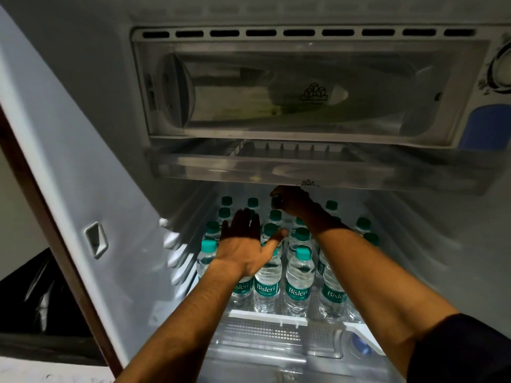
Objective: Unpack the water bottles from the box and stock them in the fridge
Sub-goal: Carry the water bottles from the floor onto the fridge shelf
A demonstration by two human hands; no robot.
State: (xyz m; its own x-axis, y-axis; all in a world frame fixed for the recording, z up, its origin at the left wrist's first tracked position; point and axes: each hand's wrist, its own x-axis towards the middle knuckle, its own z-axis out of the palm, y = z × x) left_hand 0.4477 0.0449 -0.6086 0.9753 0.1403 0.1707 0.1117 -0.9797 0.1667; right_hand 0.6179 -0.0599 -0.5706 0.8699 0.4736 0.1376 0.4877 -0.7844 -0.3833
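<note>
Left hand, 9 o'clock of shelf: fingers straight, spread, palm down over caps of water bottles; steady rows, press nothing over.

Right hand, 12 o'clock, deep under chiller tray: fingers curled, seemingly pinching cap of rear bottle; grip dim. Seat it upright in rear gap before letting go.

Bottles stand packed on fridge shelf; box unseen.

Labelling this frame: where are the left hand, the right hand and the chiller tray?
left hand (pixel 243 241): head view, back of hand.
right hand (pixel 290 201): head view, knuckles.
chiller tray (pixel 276 168): head view, front wall.
</note>
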